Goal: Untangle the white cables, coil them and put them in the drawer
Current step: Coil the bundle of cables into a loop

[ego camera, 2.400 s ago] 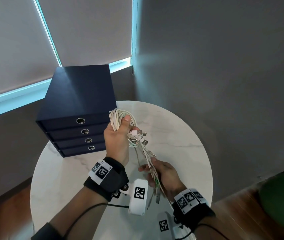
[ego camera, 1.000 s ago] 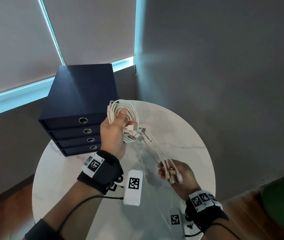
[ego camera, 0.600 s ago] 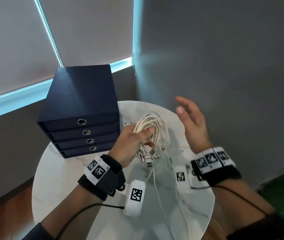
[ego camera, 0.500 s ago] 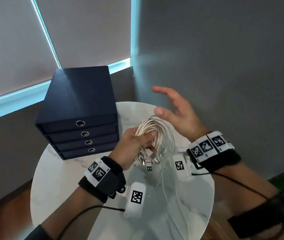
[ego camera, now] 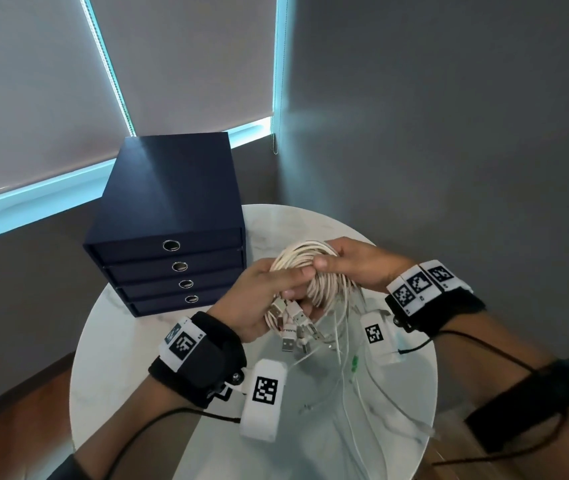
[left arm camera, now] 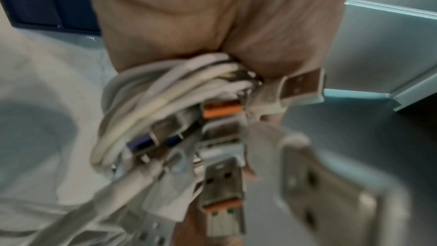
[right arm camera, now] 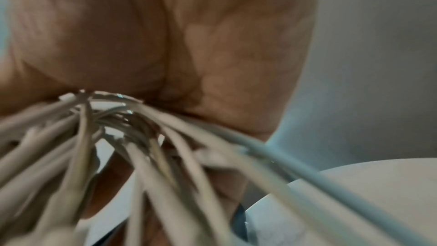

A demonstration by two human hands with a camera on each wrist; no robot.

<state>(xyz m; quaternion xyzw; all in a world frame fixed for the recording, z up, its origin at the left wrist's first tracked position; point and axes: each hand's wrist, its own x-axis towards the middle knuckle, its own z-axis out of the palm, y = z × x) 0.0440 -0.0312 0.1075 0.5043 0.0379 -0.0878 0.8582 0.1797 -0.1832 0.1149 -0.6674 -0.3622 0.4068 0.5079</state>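
Note:
A coil of white cables [ego camera: 324, 287] is held above the round marble table [ego camera: 137, 358]. My left hand [ego camera: 269, 296] grips the coil from the left, with several USB plugs [ego camera: 293, 327] hanging below its fingers. My right hand [ego camera: 352, 265] grips the top of the same coil from the right. Loose cable tails [ego camera: 348, 382] trail down onto the table. In the left wrist view the white cables [left arm camera: 165, 85] and USB plugs [left arm camera: 222, 188] fill the frame under the palm. In the right wrist view blurred cable strands [right arm camera: 141, 156] fan out from the palm.
A dark blue chest with several drawers [ego camera: 172, 244], all closed, stands at the table's back left. Behind it are window blinds and a grey wall. Wooden floor shows beyond the table's edge at lower left and right.
My right hand let go of the cable ends, swung up and over, and came down to grip the top of the coil. My left hand kept its hold and tilted the coil to the right.

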